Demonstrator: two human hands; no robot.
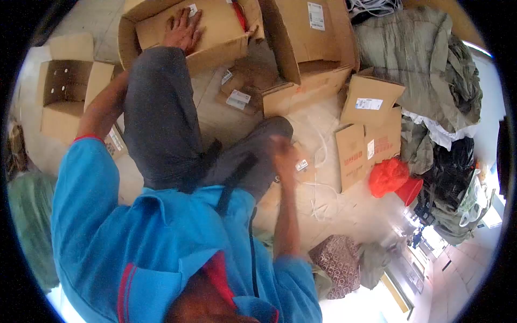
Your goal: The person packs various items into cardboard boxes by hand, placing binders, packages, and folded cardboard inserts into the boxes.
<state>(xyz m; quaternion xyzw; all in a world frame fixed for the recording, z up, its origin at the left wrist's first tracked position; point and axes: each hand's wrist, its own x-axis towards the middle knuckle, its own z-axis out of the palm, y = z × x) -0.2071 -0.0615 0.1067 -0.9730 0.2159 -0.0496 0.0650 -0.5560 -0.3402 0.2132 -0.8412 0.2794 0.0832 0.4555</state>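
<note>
My left hand (183,31) lies with fingers spread on the brown panel inside an open cardboard box (221,56) at the top of the view. A narrow red item (238,15) shows at that box's right side. My right hand (283,153) is beside my bent knee, smeared by motion. Its fingers are too blurred to tell whether they hold anything. Close to its right, a small white label (301,164) sits on a piece of cardboard. A flattened cardboard piece with white labels (238,99) is on the floor between my legs and the boxes.
A large open carton (301,32) stands at the upper right, with another printed carton (358,153) below it. White strapping (322,148) trails over the floor. Red plastic (389,176) and grey-green sacks (409,59) lie to the right. Another open box (67,89) stands at left.
</note>
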